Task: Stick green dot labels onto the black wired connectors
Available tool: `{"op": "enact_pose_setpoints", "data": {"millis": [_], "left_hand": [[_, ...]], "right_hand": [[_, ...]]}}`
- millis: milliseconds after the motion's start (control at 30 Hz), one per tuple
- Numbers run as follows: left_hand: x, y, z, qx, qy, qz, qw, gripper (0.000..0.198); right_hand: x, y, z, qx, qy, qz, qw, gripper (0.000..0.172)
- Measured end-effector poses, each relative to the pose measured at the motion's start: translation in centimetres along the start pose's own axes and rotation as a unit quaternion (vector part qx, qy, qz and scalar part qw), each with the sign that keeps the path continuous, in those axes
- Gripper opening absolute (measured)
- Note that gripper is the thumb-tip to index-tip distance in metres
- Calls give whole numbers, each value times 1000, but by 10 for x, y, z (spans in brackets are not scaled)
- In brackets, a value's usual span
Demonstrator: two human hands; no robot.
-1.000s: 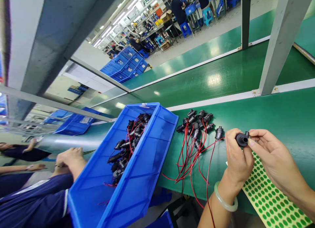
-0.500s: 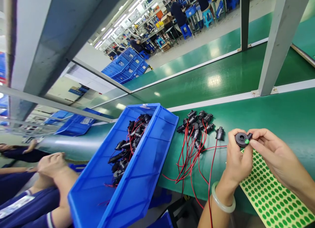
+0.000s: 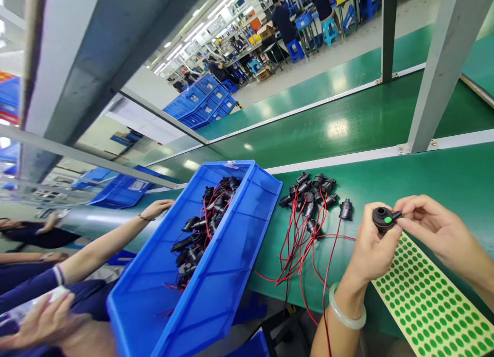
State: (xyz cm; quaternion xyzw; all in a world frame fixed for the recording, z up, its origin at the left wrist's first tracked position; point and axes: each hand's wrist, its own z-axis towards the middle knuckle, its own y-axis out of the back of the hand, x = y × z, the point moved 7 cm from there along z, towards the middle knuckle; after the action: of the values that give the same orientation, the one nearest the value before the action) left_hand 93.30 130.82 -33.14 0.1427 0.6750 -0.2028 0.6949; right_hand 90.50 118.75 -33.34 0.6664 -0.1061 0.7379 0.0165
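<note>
My left hand (image 3: 376,244) is closed around a small round black pump (image 3: 382,219) with a short side spout. A green dot sticker (image 3: 388,220) sits on its face near the spout. The fingertips of my right hand (image 3: 432,223) are pinched together at the spout's end; a speck of green shows there, too small to make out. Under my hands lies a yellow sheet of green dot stickers (image 3: 432,300). To the left of my left hand, one black pump (image 3: 346,209) stands alone beside a pile of black pumps (image 3: 309,197) with red wires (image 3: 295,244).
A blue bin (image 3: 247,233) holding several black pumps stands tilted to the left of the pile. Past it, a co-worker's arm (image 3: 111,238) reaches toward the bin's far side. A metal post (image 3: 440,69) rises from the green work surface (image 3: 443,177) beyond my hands.
The pump has tipped slightly in my left hand, and my right fingertips have shifted from beside the sticker toward the spout's end. A co-worker's arm at left has stretched out toward the bin.
</note>
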Motion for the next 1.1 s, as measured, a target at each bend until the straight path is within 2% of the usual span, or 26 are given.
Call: {"op": "enact_pose_setpoints", "data": {"millis": [67, 167, 300, 433, 600, 667, 733, 800, 833, 933, 1033, 1100], "left_hand": [[-1, -2, 0, 16, 5, -15, 1000, 25], [1, -3, -1, 34, 15, 10, 999, 22], [2, -2, -2, 30, 25, 50, 998, 18], [2, -3, -1, 24, 49, 46, 997, 22], [4, -4, 1, 34, 47, -37, 998, 34], [7, 0, 2, 16, 36, -60, 997, 38], [10, 4, 3, -3, 29, -82, 996, 42], [13, 2, 1, 8, 39, -118, 992, 49], [14, -1, 0, 24, 47, -131, 990, 54], [6, -5, -5, 48, 21, -98, 994, 68], [-10, -6, -10, 55, -52, -28, 997, 58], [-17, -8, -13, 63, -83, 5, 995, 52]], "right_hand": [[14, 6, -5, -34, 81, -82, 993, 7], [32, -1, -13, -31, 183, -192, 964, 13], [36, -10, -11, -6, 219, -245, 945, 14], [29, -7, -4, 0, 196, -226, 954, 10], [11, 11, -6, 0, 139, -168, 976, 11], [3, 14, -10, -2, 114, -198, 974, 20], [-6, 8, -14, 21, 86, -243, 966, 36], [-13, -2, -18, 45, 68, -265, 961, 46], [-14, -7, -19, 48, 66, -264, 961, 46], [-6, -11, -16, 15, 60, -226, 972, 34], [12, 0, -11, 7, 5, -145, 989, 32], [28, 19, -11, 0, -38, -98, 994, 38]]}}
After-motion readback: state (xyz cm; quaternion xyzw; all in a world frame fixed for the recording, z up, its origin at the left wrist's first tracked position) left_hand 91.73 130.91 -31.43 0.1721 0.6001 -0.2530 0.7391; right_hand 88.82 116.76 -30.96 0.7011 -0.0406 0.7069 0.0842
